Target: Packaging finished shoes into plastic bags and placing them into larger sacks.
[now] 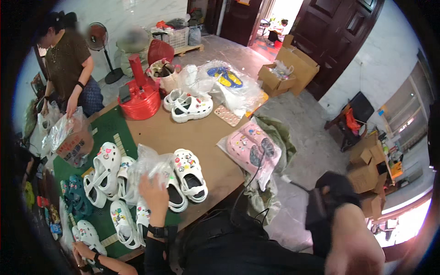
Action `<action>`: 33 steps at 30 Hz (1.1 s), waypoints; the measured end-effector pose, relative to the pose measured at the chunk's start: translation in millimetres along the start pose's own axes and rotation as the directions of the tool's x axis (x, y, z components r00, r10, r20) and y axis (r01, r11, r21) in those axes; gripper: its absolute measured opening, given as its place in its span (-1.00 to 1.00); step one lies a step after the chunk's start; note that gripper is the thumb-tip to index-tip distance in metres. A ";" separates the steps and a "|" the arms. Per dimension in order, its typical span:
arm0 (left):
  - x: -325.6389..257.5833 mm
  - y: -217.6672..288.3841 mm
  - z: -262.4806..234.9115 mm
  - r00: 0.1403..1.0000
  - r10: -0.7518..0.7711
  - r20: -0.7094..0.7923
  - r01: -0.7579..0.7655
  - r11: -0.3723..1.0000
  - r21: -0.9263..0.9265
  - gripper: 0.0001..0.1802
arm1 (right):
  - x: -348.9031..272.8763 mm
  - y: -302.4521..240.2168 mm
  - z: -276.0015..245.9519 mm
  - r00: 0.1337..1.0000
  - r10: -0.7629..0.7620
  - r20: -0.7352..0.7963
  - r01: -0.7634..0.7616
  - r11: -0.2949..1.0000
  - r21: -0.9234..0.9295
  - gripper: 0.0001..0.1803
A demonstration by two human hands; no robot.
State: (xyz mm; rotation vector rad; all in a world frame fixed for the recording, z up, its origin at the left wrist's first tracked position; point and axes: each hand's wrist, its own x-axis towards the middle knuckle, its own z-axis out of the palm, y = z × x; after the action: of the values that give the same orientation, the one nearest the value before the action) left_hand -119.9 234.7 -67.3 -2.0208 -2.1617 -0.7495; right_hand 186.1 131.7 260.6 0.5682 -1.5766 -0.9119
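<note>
My left hand (154,190), with a black wristband, lies with fingers stretched over a clear plastic bag (153,160) among white clogs. Just right of it stands a white clog with colourful charms (188,172), beside another white clog (176,195) partly behind my hand. More charm-covered white clogs (107,165) stand to the left, near a pair of dark teal clogs (75,195). At the lower right my raised right arm (350,243) is bent close to the camera and blurred; its fingers cannot be made out. At the lower left, a co-worker's hands (85,252) are at another white clog (89,236).
The brown tabletop (160,133) carries a red tape roll (142,101), white clogs (192,109) and bagged blue-yellow shoes (224,77). Bagged pink clogs (254,149) lie at its right edge. A person (68,64) stands far left handling plastic bags (73,133). Cardboard boxes (293,66) stand behind.
</note>
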 end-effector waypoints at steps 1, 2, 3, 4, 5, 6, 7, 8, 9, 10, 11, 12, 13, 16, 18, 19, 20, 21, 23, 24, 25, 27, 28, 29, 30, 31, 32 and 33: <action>7.6 4.0 11.6 0.997 -0.006 -0.071 0.010 0.998 0.057 -0.42 | -12.4 14.6 10.6 0.996 -0.057 -0.062 0.051 0.995 -0.085 -0.67; 11.0 6.9 13.2 0.993 -0.080 -0.089 0.091 0.988 0.124 -0.33 | -30.7 17.2 30.1 0.886 -0.032 -0.463 0.019 0.999 -0.032 -0.65; 15.9 13.4 7.5 0.983 -0.145 -0.115 0.164 0.969 0.183 -0.24 | -62.3 0.4 23.4 0.897 0.233 -0.375 -0.211 0.972 0.099 -0.60; -2.1 -17.8 -4.5 0.937 -0.346 -0.053 0.346 0.890 0.298 -0.16 | -114.1 -41.2 38.5 0.604 0.779 -0.169 -0.747 0.627 0.221 -0.61; -8.7 -27.1 -6.4 0.867 -0.498 -0.001 0.466 0.811 0.353 -0.07 | -158.8 -63.5 20.4 0.346 0.824 0.449 -0.938 0.304 0.165 -0.64; -2.1 -26.1 15.0 0.872 -0.489 0.005 0.443 0.795 0.414 -0.03 | -158.4 -59.7 48.3 -0.028 0.875 0.484 -0.985 0.057 -0.160 -0.72; -4.5 -33.0 32.3 0.891 -0.454 0.018 0.408 0.818 0.405 -0.03 | -186.9 -76.1 77.1 -0.185 0.869 0.459 -0.976 -0.108 -0.189 -0.72; -9.3 -46.9 47.5 0.849 -0.511 0.133 0.487 0.855 0.177 -0.11 | -223.4 -98.4 94.2 -0.568 0.500 0.654 -0.815 -0.455 -0.359 -0.71; -14.3 -61.4 49.5 0.800 -0.556 0.226 0.577 0.816 -0.037 -0.19 | -270.8 -135.5 108.8 -0.570 0.238 0.786 -0.798 -0.387 -0.461 -0.67; -17.9 -79.2 56.5 0.758 -0.565 0.326 0.552 0.822 0.139 -0.30 | -293.1 -155.3 125.1 -0.600 0.076 0.797 -0.768 -0.336 -0.546 -0.61; -20.2 -97.5 64.7 0.694 -0.587 0.416 0.502 0.809 0.305 -0.40 | -307.7 -177.3 140.2 -0.622 -0.004 0.783 -0.749 -0.289 -0.596 -0.59; -27.1 -110.8 74.9 0.838 -0.476 0.266 0.397 0.868 0.299 -0.49 | -319.9 -197.2 157.3 -0.638 -0.080 0.766 -0.736 -0.229 -0.637 -0.58; -34.5 -115.2 79.4 0.938 -0.328 0.116 0.278 0.907 0.316 -0.58 | -332.8 -216.2 168.1 -0.583 -0.172 0.794 -0.765 -0.211 -0.608 -0.57; -18.2 -82.8 59.6 0.903 -0.421 0.083 0.379 0.874 0.304 -0.23 | -345.1 -237.1 173.0 -0.713 -0.056 0.699 -0.682 -0.176 -0.710 -0.30; -4.1 -67.1 42.2 0.896 -0.420 0.143 0.353 0.870 0.344 0.03 | -353.5 -233.2 176.7 -0.731 -0.042 0.681 -0.665 -0.174 -0.726 -0.24; -1.8 -61.9 37.8 0.894 -0.419 0.161 0.321 0.848 0.421 0.16 | -356.5 -231.2 180.3 -0.699 -0.027 0.715 -0.700 -0.180 -0.691 -0.18; -4.5 -64.6 38.1 0.888 -0.440 0.132 0.344 0.827 0.445 0.17 | -356.9 -236.3 186.1 -0.653 0.086 0.753 -0.752 -0.198 -0.629 -0.24; -7.2 -72.0 41.0 0.880 -0.465 0.099 0.371 0.801 0.469 0.18 | -352.9 -228.2 194.6 -0.574 -0.021 0.818 -0.791 -0.245 -0.561 -0.29; -2.5 -79.1 42.9 0.834 -0.535 0.137 0.455 0.805 0.381 0.06 | -358.8 -229.2 199.7 -0.483 -0.096 0.870 -0.844 -0.213 -0.492 -0.27; 1.3 -81.6 45.6 0.769 -0.617 0.168 0.554 0.774 0.306 -0.05 | -369.4 -244.1 197.4 -0.609 -0.044 0.792 -0.724 -0.379 -0.577 -0.28; 2.4 -89.0 50.1 0.695 -0.691 0.197 0.653 0.722 0.228 -0.15 | -359.2 -241.0 198.6 -0.676 -0.027 0.737 -0.625 -0.509 -0.592 -0.30; -22.4 -107.8 73.8 0.854 -0.521 0.004 0.463 0.762 0.453 -0.44 | -364.3 -251.5 205.3 -0.745 -0.186 0.641 -0.512 -0.456 -0.728 -0.31; -16.0 -102.8 71.0 0.868 -0.491 0.069 0.412 0.792 0.451 -0.56 | -359.0 -249.5 201.8 -0.757 -0.045 0.652 -0.575 -0.428 -0.697 -0.30; -13.0 -95.2 65.6 0.878 -0.458 0.140 0.358 0.822 0.443 -0.68 | -351.8 -239.2 203.8 -0.767 -0.130 0.629 -0.546 -0.384 -0.745 -0.27; -18.0 -98.3 64.7 0.894 -0.440 0.083 0.375 0.837 0.398 -0.70 | -338.2 -235.2 205.8 -0.778 -0.037 0.627 -0.575 -0.360 -0.735 -0.18; -13.9 -93.1 63.7 0.918 -0.396 0.031 0.362 0.865 0.348 -0.72 | -378.9 -292.2 203.6 -0.746 0.343 0.571 -0.652 -0.202 -0.731 -0.27; -16.7 -92.8 60.7 0.915 -0.403 0.004 0.386 0.880 0.279 -0.73 | -394.9 -304.2 202.3 -0.794 0.206 0.572 -0.606 -0.324 -0.726 -0.32; -15.5 -90.9 58.1 0.916 -0.401 -0.024 0.397 0.894 0.207 -0.73 | -402.1 -306.4 208.2 -0.823 0.061 0.565 -0.532 -0.434 -0.727 -0.38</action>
State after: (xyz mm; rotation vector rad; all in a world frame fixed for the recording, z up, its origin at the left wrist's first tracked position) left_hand -189.9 243.7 -150.3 -1.5073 -2.5800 -0.5093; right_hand 32.0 318.5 -229.5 -1.7365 -2.1649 1.3477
